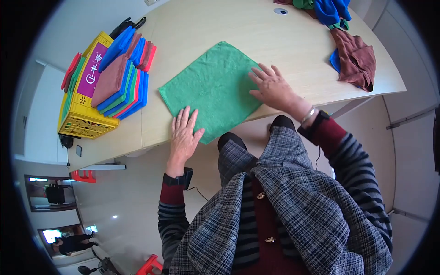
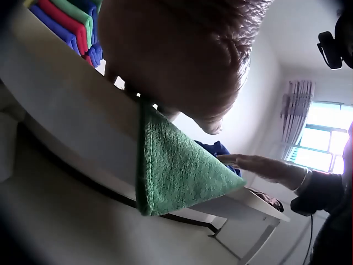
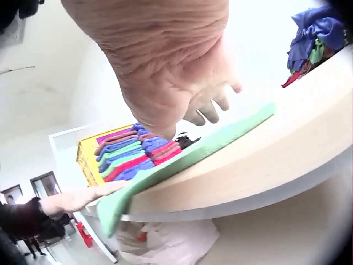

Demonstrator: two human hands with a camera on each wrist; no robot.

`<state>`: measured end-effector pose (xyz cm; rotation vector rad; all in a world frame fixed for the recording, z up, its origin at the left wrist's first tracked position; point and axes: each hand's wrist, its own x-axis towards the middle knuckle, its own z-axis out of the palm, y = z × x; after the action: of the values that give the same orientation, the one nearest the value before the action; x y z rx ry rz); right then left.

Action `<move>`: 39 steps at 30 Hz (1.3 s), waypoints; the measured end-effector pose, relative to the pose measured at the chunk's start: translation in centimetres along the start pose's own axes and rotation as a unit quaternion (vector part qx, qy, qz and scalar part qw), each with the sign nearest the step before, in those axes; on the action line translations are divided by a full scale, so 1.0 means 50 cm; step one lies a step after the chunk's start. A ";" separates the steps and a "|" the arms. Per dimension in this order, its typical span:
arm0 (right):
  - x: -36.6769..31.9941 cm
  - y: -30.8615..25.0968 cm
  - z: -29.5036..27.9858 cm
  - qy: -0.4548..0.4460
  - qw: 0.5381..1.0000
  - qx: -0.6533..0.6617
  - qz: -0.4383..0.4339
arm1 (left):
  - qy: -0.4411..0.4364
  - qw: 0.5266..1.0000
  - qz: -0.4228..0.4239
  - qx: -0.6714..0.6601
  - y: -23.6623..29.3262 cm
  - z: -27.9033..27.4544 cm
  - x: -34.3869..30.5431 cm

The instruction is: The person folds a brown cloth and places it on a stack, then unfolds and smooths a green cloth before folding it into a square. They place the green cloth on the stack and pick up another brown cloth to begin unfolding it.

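Observation:
A green cloth lies spread flat on the pale wooden table, one corner hanging over the front edge. My left hand rests at its lower left edge, fingers straight and spread. On the right, my right hand reaches over the cloth's right edge with fingers extended. The right wrist view shows that palm above the green cloth, nothing gripped. In the left wrist view the cloth's corner droops below the left hand.
Folded cloths in several colours are stacked at the left against a yellow crate. A crumpled brown cloth lies at the right, with a heap of blue and green cloths behind it. The table's front edge runs before my legs.

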<state>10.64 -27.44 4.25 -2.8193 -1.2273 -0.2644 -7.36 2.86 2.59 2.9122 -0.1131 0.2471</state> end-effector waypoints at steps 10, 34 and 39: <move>0.084 0.042 -0.010 -0.121 0.988 0.085 0.041 | -0.017 0.995 0.051 0.083 0.114 -0.048 0.000; 0.021 -0.140 0.007 0.027 0.996 0.079 -0.003 | -0.025 0.993 0.085 0.083 -0.069 0.025 0.374; -0.053 -0.099 0.048 0.041 0.996 0.078 0.036 | -0.120 0.988 0.005 0.096 -0.109 0.047 0.372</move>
<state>5.60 -25.69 1.35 -2.6852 -1.0783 -0.2649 11.79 6.56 2.44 3.1229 -0.1491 -0.1001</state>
